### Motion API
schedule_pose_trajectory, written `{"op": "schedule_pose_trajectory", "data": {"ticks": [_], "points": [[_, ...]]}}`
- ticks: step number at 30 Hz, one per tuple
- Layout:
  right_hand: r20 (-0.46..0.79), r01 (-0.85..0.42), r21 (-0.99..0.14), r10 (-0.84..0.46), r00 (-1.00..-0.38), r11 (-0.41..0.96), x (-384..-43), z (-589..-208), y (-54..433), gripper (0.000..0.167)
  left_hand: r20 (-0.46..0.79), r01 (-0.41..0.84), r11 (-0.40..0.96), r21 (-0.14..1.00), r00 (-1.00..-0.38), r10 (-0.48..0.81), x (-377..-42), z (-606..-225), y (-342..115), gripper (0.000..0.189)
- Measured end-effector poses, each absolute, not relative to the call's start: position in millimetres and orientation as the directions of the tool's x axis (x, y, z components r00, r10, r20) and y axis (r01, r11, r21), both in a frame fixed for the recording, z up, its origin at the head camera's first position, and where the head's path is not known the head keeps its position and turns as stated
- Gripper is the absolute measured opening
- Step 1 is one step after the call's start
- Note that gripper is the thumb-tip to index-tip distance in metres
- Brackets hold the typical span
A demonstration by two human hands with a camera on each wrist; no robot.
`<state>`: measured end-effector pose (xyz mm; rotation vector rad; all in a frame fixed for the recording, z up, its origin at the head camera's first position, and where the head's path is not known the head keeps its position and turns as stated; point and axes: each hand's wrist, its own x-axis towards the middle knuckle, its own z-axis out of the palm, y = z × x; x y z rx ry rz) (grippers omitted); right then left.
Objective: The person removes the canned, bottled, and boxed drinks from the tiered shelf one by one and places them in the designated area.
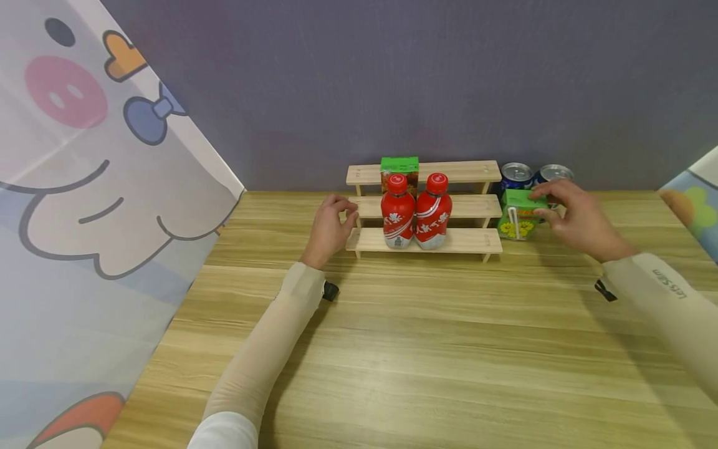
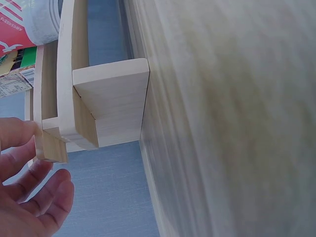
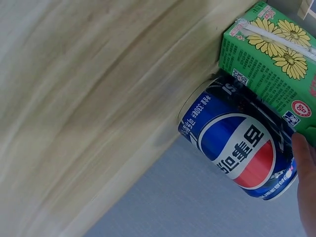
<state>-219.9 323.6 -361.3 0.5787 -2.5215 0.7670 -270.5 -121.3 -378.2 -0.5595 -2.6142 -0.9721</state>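
Note:
A three-tier wooden rack (image 1: 471,240) stands against the back wall. At its left end my left hand (image 1: 329,229) pinches the tip of a shelf board (image 2: 52,145) between thumb and fingers. Two red bottles (image 1: 432,215) with red caps stand side by side on the rack, and a green-topped carton (image 1: 400,164) sits behind them on a higher tier. Right of the rack, my right hand (image 1: 580,218) holds a green drink carton (image 1: 517,218) by its right side. This carton has yellow flowers and a straw on it; the hand's far fingers are partly hidden.
Two blue cans, one a Pepsi can (image 3: 237,148), stand behind the green carton by the wall; the left can (image 1: 516,174) is next to the rack's end. The wood-grain table (image 1: 426,349) stretches in front. A cartoon-printed panel (image 1: 112,206) borders the left side.

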Motion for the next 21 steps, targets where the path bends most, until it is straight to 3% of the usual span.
{"op": "schedule_pose_trajectory", "data": {"ticks": [7, 21], "points": [[0.504, -0.484, -0.379, -0.263, -0.823, 0.788, -220.2, -355.9, 322.7, 0.021, 0.406, 0.456, 0.693, 0.559, -0.879, 0.251, -271.0, -378.2, -121.3, 0.018], [0.554, -0.504, -0.336, -0.266, -0.789, 0.795, -220.8, -355.0, 321.7, 0.027, 0.397, 0.452, 0.699, 0.554, -0.882, 0.255, -271.1, -378.2, -121.3, 0.019]]}}
